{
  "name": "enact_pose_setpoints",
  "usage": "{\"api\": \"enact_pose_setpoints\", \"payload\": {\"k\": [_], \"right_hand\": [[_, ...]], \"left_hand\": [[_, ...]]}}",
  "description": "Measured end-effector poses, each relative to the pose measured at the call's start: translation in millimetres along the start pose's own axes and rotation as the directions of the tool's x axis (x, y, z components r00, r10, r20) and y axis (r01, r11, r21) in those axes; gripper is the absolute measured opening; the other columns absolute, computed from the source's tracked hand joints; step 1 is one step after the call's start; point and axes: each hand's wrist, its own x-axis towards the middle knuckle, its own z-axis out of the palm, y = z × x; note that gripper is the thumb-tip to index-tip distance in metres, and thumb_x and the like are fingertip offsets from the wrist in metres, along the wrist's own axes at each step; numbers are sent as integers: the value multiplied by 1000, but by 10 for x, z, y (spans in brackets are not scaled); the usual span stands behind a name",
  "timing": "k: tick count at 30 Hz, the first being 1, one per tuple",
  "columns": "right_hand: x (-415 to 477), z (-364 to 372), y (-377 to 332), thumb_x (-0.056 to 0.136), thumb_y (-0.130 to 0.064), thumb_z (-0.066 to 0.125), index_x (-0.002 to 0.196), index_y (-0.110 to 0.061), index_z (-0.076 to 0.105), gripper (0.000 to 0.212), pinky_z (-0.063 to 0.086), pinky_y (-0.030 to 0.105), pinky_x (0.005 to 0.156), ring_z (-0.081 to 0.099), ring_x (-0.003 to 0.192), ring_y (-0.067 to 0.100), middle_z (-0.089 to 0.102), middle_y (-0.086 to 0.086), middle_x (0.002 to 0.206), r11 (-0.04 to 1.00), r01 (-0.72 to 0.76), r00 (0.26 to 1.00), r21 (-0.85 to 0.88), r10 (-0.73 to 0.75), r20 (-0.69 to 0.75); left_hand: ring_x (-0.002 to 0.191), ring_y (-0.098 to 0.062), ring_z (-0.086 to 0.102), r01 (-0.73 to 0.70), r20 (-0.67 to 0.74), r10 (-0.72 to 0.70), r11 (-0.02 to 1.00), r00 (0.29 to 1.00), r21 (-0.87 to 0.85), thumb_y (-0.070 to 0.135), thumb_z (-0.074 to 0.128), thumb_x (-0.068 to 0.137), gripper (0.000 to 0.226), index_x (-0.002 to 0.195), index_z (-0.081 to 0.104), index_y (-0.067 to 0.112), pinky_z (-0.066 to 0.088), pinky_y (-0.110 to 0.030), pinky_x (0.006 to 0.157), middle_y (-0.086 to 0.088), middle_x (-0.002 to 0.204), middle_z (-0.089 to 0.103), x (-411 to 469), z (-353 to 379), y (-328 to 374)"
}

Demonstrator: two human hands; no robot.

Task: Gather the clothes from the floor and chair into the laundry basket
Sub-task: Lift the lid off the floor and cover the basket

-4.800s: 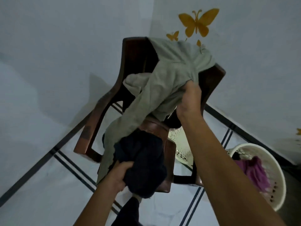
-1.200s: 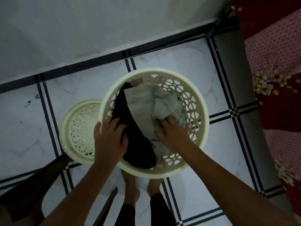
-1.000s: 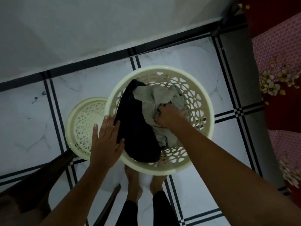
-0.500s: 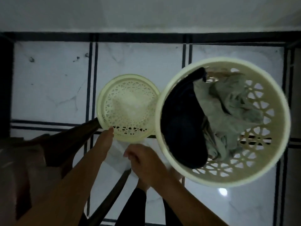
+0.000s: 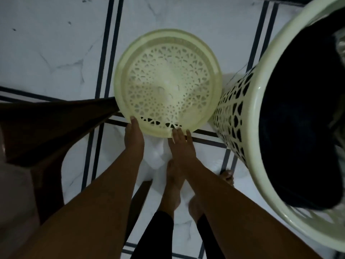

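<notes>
Apparently both hands, left (image 5: 134,137) and right (image 5: 181,144), grip the unlabelled lid (image 5: 168,82).

The laundry basket (image 5: 261,113) is cut off by the right edge (far rim unseen). The grey garment (image 5: 340,45) shows only a blurred sliver.

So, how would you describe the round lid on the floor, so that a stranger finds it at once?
Start from the tall laundry basket at the right, with a dark cloth inside. Just left of it, on the white tiled floor, lies the lid, with the left hand and right hand at its near edge. It is the only flat, pale round thing with lace-like holes.
</notes>
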Motion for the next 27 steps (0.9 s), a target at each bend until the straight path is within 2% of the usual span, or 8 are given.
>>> {"api": "enact_pose_setpoints", "payload": {"k": [5, 8, 11, 14, 16, 19, 23, 27], "right_hand": [[161, -1086, -261, 83, -3, 58, 101, -16, 74, 27, 44, 40, 84, 64, 94, 33, 73, 14, 99, 832, 85, 909, 549, 161, -385], [239, -2042, -334, 70, 1, 44, 114, -20, 72, 56, 44, 41, 76, 63, 91, 33, 67, 14, 96, 753, 53, 855, 656, 306, -420], [140, -2973, -234, 77, 0, 37, 133, -24, 59, 65, 48, 38, 68, 55, 80, 25, 55, 10, 93, 642, -64, 760, 764, 528, -380], [-235, -3645, -6, 90, -5, 42, 136, -27, 56, 54, 49, 26, 57, 53, 66, 17, 51, 6, 92, 518, -94, 593, 850, 715, -370], [-613, -3935, 265, 92, -5, 45, 133, -23, 60, 48, 49, 17, 69, 56, 75, 12, 54, 6, 96, 436, -51, 478, 899, 800, -361], [-1292, -3984, 830, 95, -2, 44, 129, -9, 63, 40, 50, 37, 102, 63, 101, 17, 65, 8, 104, 169, 83, 332, 982, 924, -188], [-2203, -3790, 1643, 96, 2, 48, 126, -5, 64, 35, 52, 38, 101, 63, 120, 15, 70, -3, 124, -189, 203, 125, 961, 978, 166], [-2579, -3562, 2077, 92, -36, 52, 116, -49, 64, 30, 51, 42, 96, 62, 114, 21, 67, 9, 123, -250, 10, 253, 968, 937, 240]], "left_hand": [[100, -17, 65, -296, -450, 142, 909, 882, -293, 48, 37, 97, 47, 127, 59, 19, 53, -30, 88, 0, 112, 67, -648, -51, 672], [100, -14, 65, -412, -433, 228, 820, 872, -397, 38, 37, 100, 44, 132, 55, 13, 53, -14, 75, -6, 115, 67, -1079, -110, 1137], [117, -9, 55, -552, -398, 437, 796, 807, -247, 30, 34, 103, 42, 136, 51, 10, 43, 0, 81, -5, 132, 58, -1540, -147, 1437], [131, -10, 45, -617, -323, 554, 775, 767, -135, 30, 32, 104, 46, 141, 46, 9, 33, 4, 93, -5, 145, 49, -1897, -115, 1573], [137, -11, 39, -609, -228, 588, 792, 776, -34, 37, 30, 101, 53, 146, 41, 12, 33, -8, 107, -5, 151, 42, -2068, -29, 1560], [145, -19, 31, -548, -70, 564, 820, 823, 167, 56, 33, 92, 70, 151, 30, 18, 26, -40, 120, -5, 158, 32, -2297, 123, 1463], [148, -20, 24, -439, 231, 389, 866, 892, 239, 81, 46, 74, 96, 153, 17, 34, 26, -51, 119, -1, 163, 19, -2656, 410, 1309], [122, -20, 59, -415, 472, 301, 896, 829, 156, 81, 65, 59, 96, 140, 42, 35, 52, -50, 99, 1, 139, 56, -2920, 694, 1164]]}}
